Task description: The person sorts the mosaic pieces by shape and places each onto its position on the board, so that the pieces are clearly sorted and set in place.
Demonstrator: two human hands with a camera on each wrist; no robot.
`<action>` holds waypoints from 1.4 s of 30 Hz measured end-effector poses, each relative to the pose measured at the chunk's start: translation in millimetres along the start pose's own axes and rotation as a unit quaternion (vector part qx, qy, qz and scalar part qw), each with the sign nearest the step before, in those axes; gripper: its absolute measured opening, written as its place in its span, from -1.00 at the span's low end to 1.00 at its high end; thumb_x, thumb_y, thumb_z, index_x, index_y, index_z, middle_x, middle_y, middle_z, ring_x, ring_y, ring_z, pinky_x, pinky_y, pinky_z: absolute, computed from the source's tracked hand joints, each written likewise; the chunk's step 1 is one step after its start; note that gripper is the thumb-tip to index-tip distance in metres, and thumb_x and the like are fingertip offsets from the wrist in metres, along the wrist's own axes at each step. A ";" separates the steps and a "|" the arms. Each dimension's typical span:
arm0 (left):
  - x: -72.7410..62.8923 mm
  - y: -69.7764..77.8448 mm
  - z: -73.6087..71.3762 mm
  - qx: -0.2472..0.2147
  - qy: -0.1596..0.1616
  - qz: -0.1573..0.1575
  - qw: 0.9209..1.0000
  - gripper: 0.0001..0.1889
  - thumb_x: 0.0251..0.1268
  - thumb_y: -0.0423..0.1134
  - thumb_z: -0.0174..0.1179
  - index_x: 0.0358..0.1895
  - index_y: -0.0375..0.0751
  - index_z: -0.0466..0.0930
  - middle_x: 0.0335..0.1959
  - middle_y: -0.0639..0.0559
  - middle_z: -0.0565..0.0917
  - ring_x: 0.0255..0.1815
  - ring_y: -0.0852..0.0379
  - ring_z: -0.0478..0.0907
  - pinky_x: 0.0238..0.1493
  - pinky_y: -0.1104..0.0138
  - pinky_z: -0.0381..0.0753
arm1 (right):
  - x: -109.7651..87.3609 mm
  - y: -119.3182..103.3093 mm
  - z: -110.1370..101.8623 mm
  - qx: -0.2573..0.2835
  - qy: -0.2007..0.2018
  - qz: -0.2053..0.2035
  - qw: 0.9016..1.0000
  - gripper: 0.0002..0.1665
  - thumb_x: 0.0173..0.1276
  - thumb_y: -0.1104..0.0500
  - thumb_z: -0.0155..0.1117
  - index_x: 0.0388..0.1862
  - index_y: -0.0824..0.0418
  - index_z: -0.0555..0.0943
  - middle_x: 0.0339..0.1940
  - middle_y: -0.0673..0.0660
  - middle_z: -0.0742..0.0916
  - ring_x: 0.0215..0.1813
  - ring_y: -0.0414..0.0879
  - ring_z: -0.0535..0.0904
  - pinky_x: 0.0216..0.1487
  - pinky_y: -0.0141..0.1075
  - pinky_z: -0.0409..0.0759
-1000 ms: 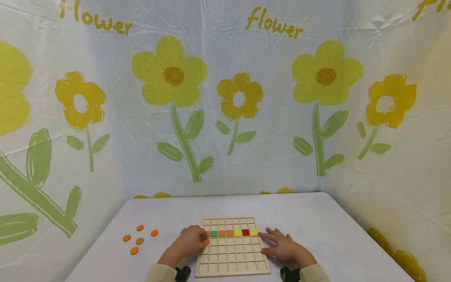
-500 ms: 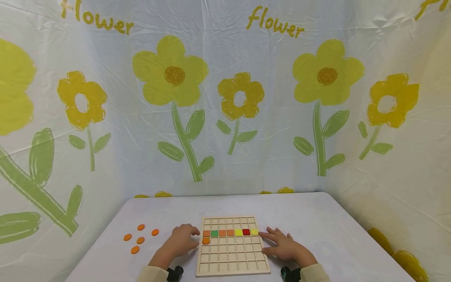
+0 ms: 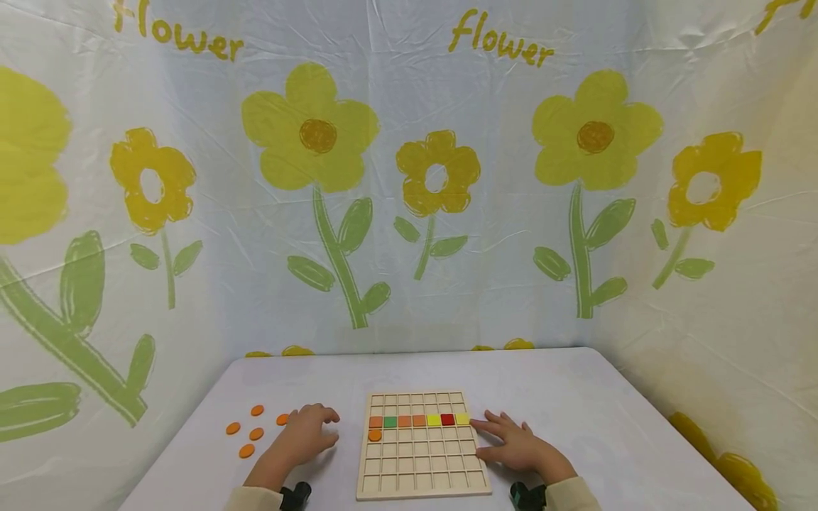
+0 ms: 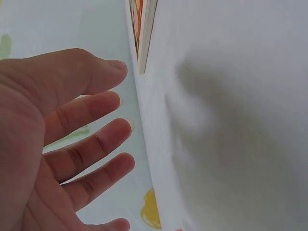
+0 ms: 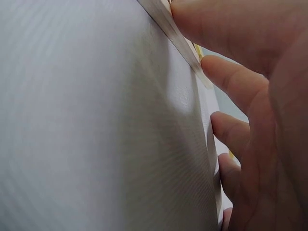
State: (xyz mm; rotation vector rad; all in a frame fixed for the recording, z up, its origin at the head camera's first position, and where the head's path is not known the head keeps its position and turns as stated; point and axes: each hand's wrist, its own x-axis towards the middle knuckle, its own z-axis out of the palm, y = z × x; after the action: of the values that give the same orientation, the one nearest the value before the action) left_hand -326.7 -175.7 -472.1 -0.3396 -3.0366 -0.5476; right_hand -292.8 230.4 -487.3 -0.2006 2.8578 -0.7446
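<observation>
A wooden grid board [image 3: 424, 468] lies on the table, with one row of coloured square tiles [image 3: 404, 421] in orange, green, yellow and red. Just below that row's left end, an orange disc [image 3: 375, 435] sits in a cell. My left hand [image 3: 302, 434] hovers between the board and the loose discs, holding nothing; its fingers are spread and loosely bent in the left wrist view. At the board's right edge rests my right hand [image 3: 519, 446], thumb and index finger [image 5: 226, 72] touching the wooden rim.
Several loose orange discs [image 3: 256, 433] lie at the left of the white table [image 3: 537, 383]; one is partly covered by the left hand. A white cloth [image 3: 498, 298] printed with yellow flowers hangs around the table.
My left hand has let go of the orange disc in the cell and moved left, away from the board. The right hand stays at the board's edge.
</observation>
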 end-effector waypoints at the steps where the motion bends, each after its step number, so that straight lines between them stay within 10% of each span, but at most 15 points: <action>1: -1.1 -2.1 -1.5 0.000 0.001 -0.003 1.000 -0.77 0.08 -0.17 0.34 -0.16 -0.06 0.68 -0.23 0.04 0.62 -0.07 -0.04 0.51 0.18 -0.14 0.32 | -0.2 0.2 -0.1 0.000 0.000 0.000 1.000 -0.19 0.14 -0.31 0.29 0.36 -0.07 0.45 0.49 0.21 0.36 0.54 0.36 0.03 0.37 0.44 -0.19; 24: -24.5 -64.3 -26.6 0.031 0.010 -0.057 0.998 -0.75 0.07 -0.23 0.27 -0.14 -0.13 0.68 -0.13 -0.04 0.69 -0.02 -0.17 0.59 0.09 -0.41 0.24 | -1.2 -0.5 0.5 -0.002 -0.001 -0.002 1.000 -0.19 0.15 -0.32 0.28 0.36 -0.06 0.44 0.50 0.21 0.35 0.54 0.35 0.03 0.37 0.44 -0.20; 42: -41.5 -92.2 -38.0 0.065 -0.006 -0.115 0.991 -0.78 0.05 -0.27 0.29 -0.19 -0.20 0.65 -0.27 -0.01 0.67 -0.19 -0.07 0.58 -0.14 -0.21 0.45 | -0.8 -1.1 -0.9 -0.005 -0.004 0.000 1.000 -0.18 0.15 -0.33 0.27 0.36 -0.05 0.44 0.49 0.22 0.35 0.54 0.36 0.03 0.37 0.44 -0.19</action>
State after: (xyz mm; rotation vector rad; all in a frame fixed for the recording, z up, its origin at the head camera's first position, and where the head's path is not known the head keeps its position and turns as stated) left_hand -306.6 -281.9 -471.0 0.0118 -3.1224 -0.3549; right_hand -292.2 230.0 -485.9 -0.2044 2.8542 -0.7284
